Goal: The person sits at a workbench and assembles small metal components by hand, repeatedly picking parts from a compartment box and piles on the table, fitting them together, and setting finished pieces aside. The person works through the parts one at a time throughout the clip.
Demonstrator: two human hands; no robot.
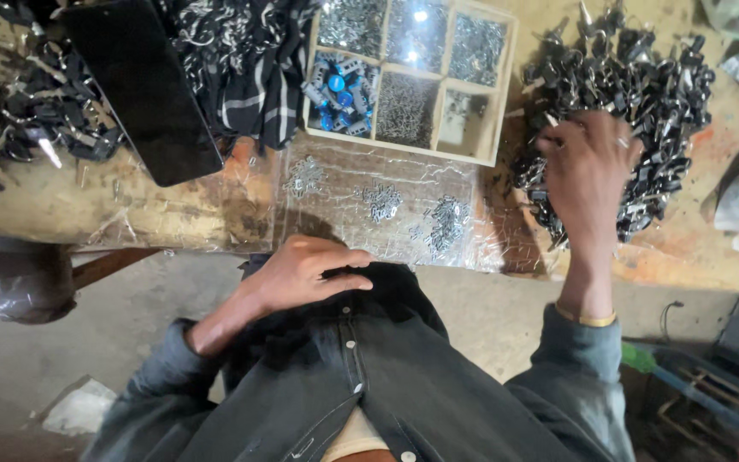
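Note:
My right hand [588, 175] reaches into a large heap of small black metal-and-plastic parts [635, 94] at the right of the workbench, its fingers curled down among them; what they grip is hidden. My left hand [305, 274] rests near my chest at the bench's front edge, fingers bent and close together, a thin dark piece seemingly under them. A clear plastic sheet [387, 210] in front of me carries three small clusters of tiny metal pieces [446, 221].
A wooden compartment tray [502, 94] behind the sheet holds small metal parts and blue pieces [339, 94]. A black flat slab [143, 85] and striped cloth [254, 77] lie at left, with more black parts [27, 111]. Plastic bags sit at far right.

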